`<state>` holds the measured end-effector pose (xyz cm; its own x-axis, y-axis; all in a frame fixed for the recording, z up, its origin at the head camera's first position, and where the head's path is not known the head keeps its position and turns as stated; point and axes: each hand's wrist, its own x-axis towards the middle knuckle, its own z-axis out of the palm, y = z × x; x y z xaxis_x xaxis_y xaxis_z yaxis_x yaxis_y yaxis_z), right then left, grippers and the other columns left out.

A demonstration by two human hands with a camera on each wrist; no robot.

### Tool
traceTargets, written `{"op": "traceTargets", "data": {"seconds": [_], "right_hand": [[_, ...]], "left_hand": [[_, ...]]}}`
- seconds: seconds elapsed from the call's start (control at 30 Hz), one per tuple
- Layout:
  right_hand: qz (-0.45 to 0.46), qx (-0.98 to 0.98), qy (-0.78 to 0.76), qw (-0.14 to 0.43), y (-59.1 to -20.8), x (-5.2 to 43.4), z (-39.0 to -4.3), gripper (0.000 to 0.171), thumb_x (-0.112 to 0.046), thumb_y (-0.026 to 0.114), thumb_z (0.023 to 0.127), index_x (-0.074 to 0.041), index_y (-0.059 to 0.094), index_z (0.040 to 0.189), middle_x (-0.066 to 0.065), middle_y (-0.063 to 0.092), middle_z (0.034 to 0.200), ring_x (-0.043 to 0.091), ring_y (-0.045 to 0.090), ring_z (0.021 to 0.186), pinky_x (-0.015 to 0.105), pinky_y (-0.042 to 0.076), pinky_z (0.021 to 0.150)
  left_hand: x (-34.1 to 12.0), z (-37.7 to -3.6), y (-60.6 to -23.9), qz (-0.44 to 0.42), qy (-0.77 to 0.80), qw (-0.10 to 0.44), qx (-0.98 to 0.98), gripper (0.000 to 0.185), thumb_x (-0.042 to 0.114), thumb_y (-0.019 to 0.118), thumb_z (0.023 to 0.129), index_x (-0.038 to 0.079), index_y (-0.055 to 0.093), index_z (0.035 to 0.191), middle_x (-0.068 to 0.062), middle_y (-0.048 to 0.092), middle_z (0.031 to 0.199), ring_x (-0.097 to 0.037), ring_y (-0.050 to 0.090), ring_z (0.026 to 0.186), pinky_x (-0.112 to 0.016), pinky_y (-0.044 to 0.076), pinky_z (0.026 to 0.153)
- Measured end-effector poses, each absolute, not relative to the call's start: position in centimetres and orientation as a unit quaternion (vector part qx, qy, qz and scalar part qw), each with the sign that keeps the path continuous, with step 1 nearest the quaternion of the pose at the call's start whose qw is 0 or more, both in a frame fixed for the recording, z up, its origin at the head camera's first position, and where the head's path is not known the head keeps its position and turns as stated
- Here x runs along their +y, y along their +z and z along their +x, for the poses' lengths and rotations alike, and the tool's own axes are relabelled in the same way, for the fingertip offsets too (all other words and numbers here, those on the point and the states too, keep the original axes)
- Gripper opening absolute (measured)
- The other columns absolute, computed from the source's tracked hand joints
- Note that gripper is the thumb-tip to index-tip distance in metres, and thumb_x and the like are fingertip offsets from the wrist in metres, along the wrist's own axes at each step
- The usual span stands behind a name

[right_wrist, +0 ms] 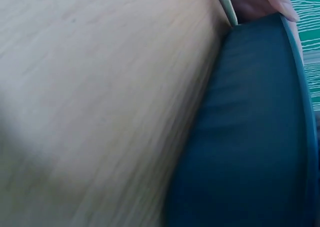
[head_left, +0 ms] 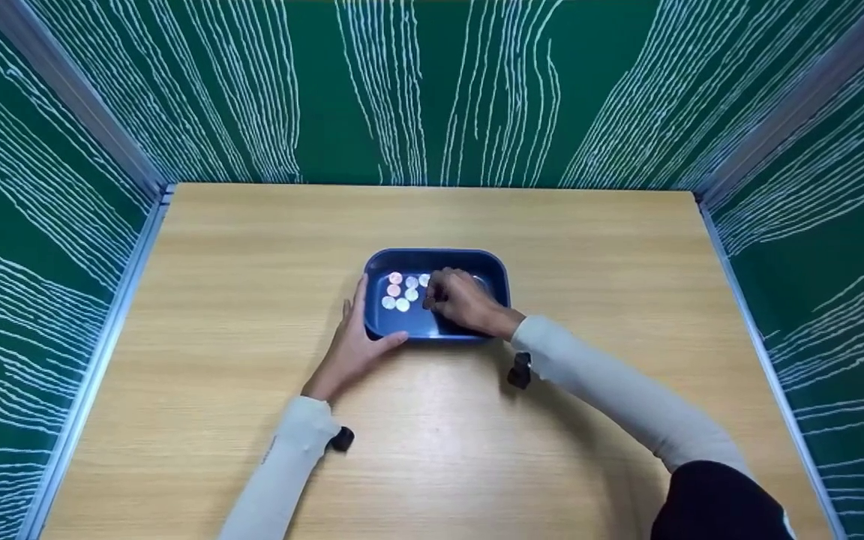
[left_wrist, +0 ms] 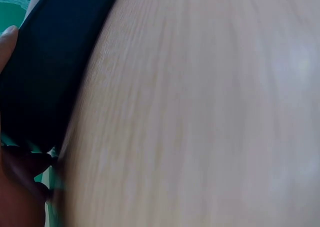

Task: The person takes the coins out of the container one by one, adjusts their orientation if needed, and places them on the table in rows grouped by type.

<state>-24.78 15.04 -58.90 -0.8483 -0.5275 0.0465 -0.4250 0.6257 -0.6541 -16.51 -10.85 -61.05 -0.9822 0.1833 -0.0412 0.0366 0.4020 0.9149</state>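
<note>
A dark blue tray (head_left: 436, 253) lies at the middle of the wooden table, with several coins (head_left: 402, 292) lying in its left half. My left hand (head_left: 372, 319) clasps the tray's front-left corner, fingers along the left wall and thumb over the front rim. My right hand (head_left: 432, 294) is inside the tray, fingers curled down, and seems to pinch a coin; the hand hides the tray's right half. The left wrist view is blurred and shows the tray's outer wall (left_wrist: 45, 77) with a fingertip (left_wrist: 7, 37) against it. The right wrist view shows the tray's wall (right_wrist: 250, 137) close up.
The pale wooden table (head_left: 252, 247) is enclosed at the left, back and right by green walls (head_left: 432, 90) with white wavy lines and metal rails at the edges. Small black wrist cameras (head_left: 520, 370) sit on both white sleeves.
</note>
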Motion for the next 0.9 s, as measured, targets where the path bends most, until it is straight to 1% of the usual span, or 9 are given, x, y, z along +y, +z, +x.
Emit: {"op": "traceTargets", "data": {"seconds": [0.13,0.2,0.27,0.4,0.5,0.57,0.67,0.8,0.9], "right_hand": [[-0.260,0.890,-0.363,0.091,-57.2,14.7,-24.0,0.007,0.002,0.075,0.099,-0.001,0.073,0.104,0.010,0.080,0.101,0.021,0.076,0.092,0.041,0.063,0.081],[-0.270,0.884,-0.375,0.077,-58.0,14.8,-24.4,0.004,-0.001,0.076,0.100,-0.002,0.073,0.102,0.008,0.080,0.097,0.018,0.075,0.087,0.037,0.062,0.077],[-0.270,0.881,-0.383,0.070,-58.0,14.9,-24.4,0.004,0.000,0.076,0.098,-0.002,0.073,0.100,0.008,0.081,0.094,0.017,0.074,0.084,0.034,0.061,0.074],[-0.250,0.871,-0.414,0.090,-57.7,14.9,-23.9,0.005,0.001,0.077,0.097,-0.002,0.075,0.101,0.008,0.080,0.091,0.016,0.074,0.080,0.030,0.060,0.073],[-0.216,0.866,-0.437,0.113,-56.1,14.9,-23.0,0.006,0.001,0.078,0.098,0.000,0.076,0.103,0.010,0.079,0.091,0.016,0.074,0.079,0.028,0.058,0.074],[-0.198,0.861,-0.453,0.122,-55.3,15.1,-22.7,0.007,0.000,0.080,0.098,0.001,0.076,0.105,0.011,0.078,0.092,0.017,0.072,0.080,0.027,0.057,0.075],[-0.183,0.854,-0.471,0.127,-54.2,15.5,-22.4,0.009,0.001,0.079,0.098,-0.002,0.076,0.106,0.010,0.076,0.095,0.017,0.070,0.085,0.026,0.057,0.077],[-0.171,0.851,-0.481,0.120,-52.8,16.5,-22.2,0.012,0.005,0.077,0.097,-0.002,0.076,0.107,0.009,0.075,0.098,0.018,0.069,0.087,0.024,0.058,0.077],[-0.163,0.847,-0.494,0.110,-52.3,17.2,-21.9,0.010,0.005,0.076,0.097,0.002,0.075,0.106,0.011,0.074,0.096,0.019,0.067,0.085,0.023,0.056,0.073]], "left_hand": [[-11.0,-16.6,-60.9,0.074,0.535,0.059,0.840,0.126,0.043,0.090,0.091,0.030,0.001,0.179,-0.010,0.008,0.185,-0.050,0.000,0.167,-0.065,0.005,0.134],[-11.0,-16.6,-60.8,0.080,0.531,0.053,0.842,0.126,0.044,0.090,0.091,0.028,0.002,0.179,-0.009,0.009,0.185,-0.049,0.002,0.167,-0.063,0.005,0.135],[-11.0,-16.6,-60.9,0.083,0.529,0.048,0.843,0.125,0.043,0.090,0.091,0.027,0.003,0.179,-0.010,0.010,0.185,-0.049,0.005,0.167,-0.062,0.005,0.135],[-11.0,-16.3,-61.1,0.072,0.532,0.058,0.842,0.125,0.042,0.090,0.092,0.031,0.002,0.179,-0.012,0.010,0.185,-0.054,0.001,0.166,-0.069,0.008,0.132],[-11.0,-16.1,-61.2,0.067,0.529,0.066,0.843,0.126,0.045,0.090,0.091,0.033,0.002,0.179,-0.012,0.008,0.185,-0.057,-0.003,0.165,-0.075,0.010,0.129],[-11.0,-16.1,-61.2,0.070,0.528,0.064,0.844,0.127,0.046,0.091,0.090,0.031,0.002,0.179,-0.012,0.009,0.185,-0.058,-0.002,0.164,-0.075,0.010,0.129],[-10.9,-16.4,-61.1,0.087,0.526,0.050,0.845,0.128,0.046,0.091,0.090,0.024,0.003,0.179,-0.013,0.009,0.185,-0.053,0.004,0.166,-0.068,0.006,0.133],[-10.7,-16.9,-60.8,0.112,0.533,0.029,0.838,0.128,0.041,0.092,0.089,0.013,0.004,0.178,-0.017,0.012,0.184,-0.047,0.014,0.167,-0.057,-0.006,0.136],[-10.7,-17.0,-60.8,0.117,0.543,0.025,0.831,0.129,0.041,0.092,0.087,0.009,0.005,0.178,-0.020,0.014,0.183,-0.047,0.016,0.167,-0.056,-0.010,0.135]]}}
